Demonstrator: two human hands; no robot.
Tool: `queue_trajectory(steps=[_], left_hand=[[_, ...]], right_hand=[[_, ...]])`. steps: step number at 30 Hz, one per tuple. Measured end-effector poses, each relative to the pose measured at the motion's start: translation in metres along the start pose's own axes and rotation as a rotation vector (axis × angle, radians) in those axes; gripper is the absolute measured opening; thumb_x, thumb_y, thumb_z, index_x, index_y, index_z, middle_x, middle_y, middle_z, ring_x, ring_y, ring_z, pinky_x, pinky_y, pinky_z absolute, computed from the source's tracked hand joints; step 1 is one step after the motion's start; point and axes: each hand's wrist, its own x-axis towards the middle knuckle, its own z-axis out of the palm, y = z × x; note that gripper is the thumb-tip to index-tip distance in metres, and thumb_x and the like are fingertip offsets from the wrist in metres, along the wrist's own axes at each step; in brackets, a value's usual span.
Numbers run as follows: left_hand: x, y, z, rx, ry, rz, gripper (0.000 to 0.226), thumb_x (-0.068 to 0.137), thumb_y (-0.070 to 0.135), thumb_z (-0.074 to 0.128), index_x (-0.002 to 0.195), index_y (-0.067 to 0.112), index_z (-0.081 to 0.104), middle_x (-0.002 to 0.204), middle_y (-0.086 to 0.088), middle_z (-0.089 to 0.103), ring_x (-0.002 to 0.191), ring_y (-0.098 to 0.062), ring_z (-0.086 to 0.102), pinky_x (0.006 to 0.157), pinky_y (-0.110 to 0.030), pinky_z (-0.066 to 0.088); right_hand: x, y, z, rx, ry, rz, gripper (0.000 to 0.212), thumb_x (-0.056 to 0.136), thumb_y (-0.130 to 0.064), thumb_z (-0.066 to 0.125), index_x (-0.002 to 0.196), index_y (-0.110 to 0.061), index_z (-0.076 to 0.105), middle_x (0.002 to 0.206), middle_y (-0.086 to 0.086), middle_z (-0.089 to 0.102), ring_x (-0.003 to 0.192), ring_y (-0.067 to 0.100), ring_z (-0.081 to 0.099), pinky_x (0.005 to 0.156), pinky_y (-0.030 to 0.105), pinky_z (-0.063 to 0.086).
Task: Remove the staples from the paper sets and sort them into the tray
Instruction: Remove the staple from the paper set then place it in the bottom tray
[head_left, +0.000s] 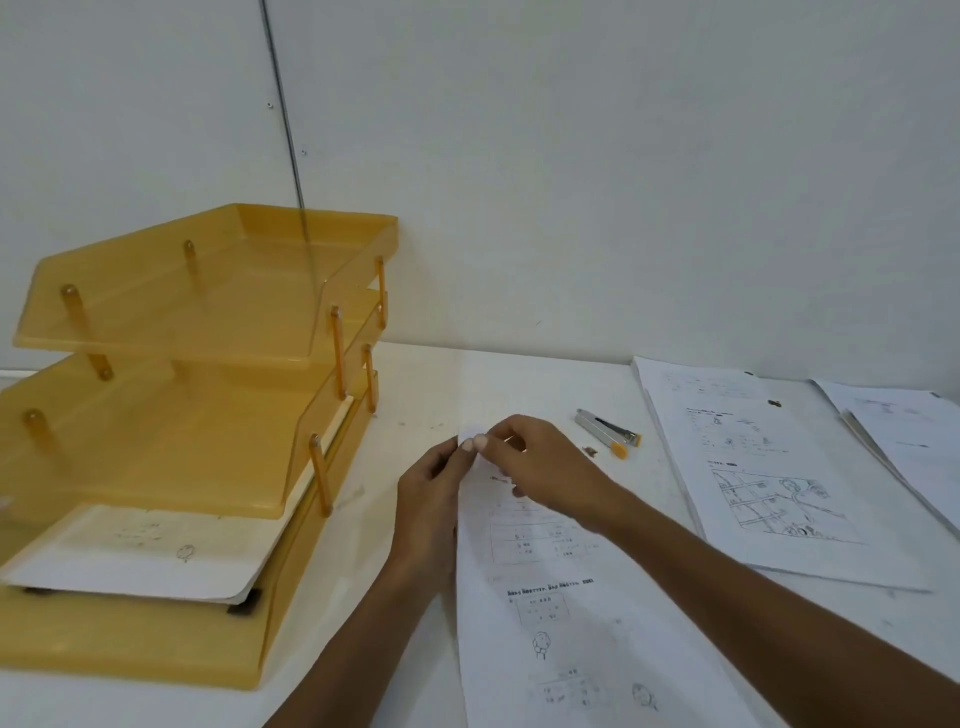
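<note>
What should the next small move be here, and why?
Probably work the staple free at the top corner of the paper set with the fingertips. The left hand and right hand both pinch that corner, and the stapler lies apart to the right. The staple itself cannot be seen.

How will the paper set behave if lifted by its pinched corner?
Probably floppy: the paper set is thin sheets lying flat, so it would likely droop below the corner that the left hand and right hand pinch. It looks light, so a push may slide it across the smooth table.
</note>
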Motion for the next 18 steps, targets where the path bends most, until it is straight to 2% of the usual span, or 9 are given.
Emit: queue_trajectory(steps=[2, 5, 8, 10, 13, 15, 18], left_hand=[[-0.014, 0.011, 0.003, 0.015, -0.053, 0.059, 0.032, 0.106, 0.034, 0.048, 0.117, 0.025, 0.076, 0.113, 0.001, 0.078, 0.108, -0.017, 0.074, 0.098, -0.041, 0.057], [-0.028, 0.022, 0.008, 0.065, -0.106, 0.104, 0.042, 0.109, 0.037, 0.034, 0.126, 0.029, 0.071, 0.122, 0.01, 0.075, 0.117, -0.006, 0.068, 0.106, -0.035, 0.051], [-0.041, 0.028, 0.014, 0.139, -0.162, 0.128, 0.051, 0.095, 0.062, 0.039, 0.129, 0.037, 0.067, 0.131, 0.014, 0.068, 0.123, -0.005, 0.063, 0.112, -0.04, 0.047], [-0.047, 0.029, 0.018, 0.176, -0.19, 0.134, 0.05, 0.094, 0.069, 0.044, 0.129, 0.039, 0.065, 0.132, 0.017, 0.066, 0.122, -0.005, 0.063, 0.113, -0.038, 0.045], [-0.055, 0.032, 0.022, 0.229, -0.193, 0.22, 0.027, 0.103, 0.042, 0.052, 0.127, 0.042, 0.066, 0.127, 0.019, 0.065, 0.119, -0.006, 0.064, 0.105, -0.029, 0.049], [-0.057, 0.035, 0.024, 0.254, -0.168, 0.27, 0.028, 0.103, 0.028, 0.058, 0.126, 0.041, 0.065, 0.121, 0.015, 0.067, 0.116, -0.007, 0.064, 0.096, -0.024, 0.053], [-0.066, 0.041, 0.029, 0.316, -0.145, 0.313, 0.032, 0.098, 0.025, 0.066, 0.129, 0.035, 0.063, 0.12, 0.014, 0.065, 0.11, -0.005, 0.064, 0.08, -0.008, 0.054]], right_hand=[[-0.01, -0.009, 0.0, 0.147, 0.026, 0.016, 0.039, 0.096, -0.053, 0.058, 0.109, -0.016, 0.065, 0.106, 0.001, 0.07, 0.097, 0.015, 0.07, 0.087, 0.04, 0.061], [-0.025, -0.015, -0.011, 0.308, 0.049, 0.018, 0.034, 0.096, -0.043, 0.064, 0.107, -0.012, 0.067, 0.108, 0.003, 0.073, 0.099, 0.016, 0.073, 0.083, 0.04, 0.063], [-0.042, -0.017, -0.023, 0.41, 0.063, -0.003, 0.026, 0.098, -0.029, 0.064, 0.106, -0.005, 0.068, 0.106, 0.008, 0.076, 0.096, 0.02, 0.076, 0.083, 0.042, 0.063], [-0.055, -0.017, -0.032, 0.439, 0.092, -0.005, 0.023, 0.101, -0.018, 0.055, 0.104, 0.003, 0.065, 0.103, 0.013, 0.076, 0.092, 0.025, 0.076, 0.082, 0.042, 0.063], [-0.074, -0.015, -0.046, 0.487, 0.114, -0.004, 0.024, 0.1, -0.007, 0.046, 0.099, 0.006, 0.066, 0.102, 0.02, 0.074, 0.093, 0.035, 0.074, 0.079, 0.042, 0.063], [-0.084, -0.013, -0.053, 0.561, 0.071, -0.009, 0.027, 0.101, -0.007, 0.046, 0.095, -0.003, 0.071, 0.099, 0.018, 0.075, 0.091, 0.034, 0.075, 0.082, 0.046, 0.062], [-0.096, -0.01, -0.06, 0.668, -0.004, -0.008, 0.026, 0.102, -0.006, 0.048, 0.101, -0.005, 0.074, 0.102, 0.018, 0.075, 0.09, 0.03, 0.074, 0.081, 0.044, 0.061]])
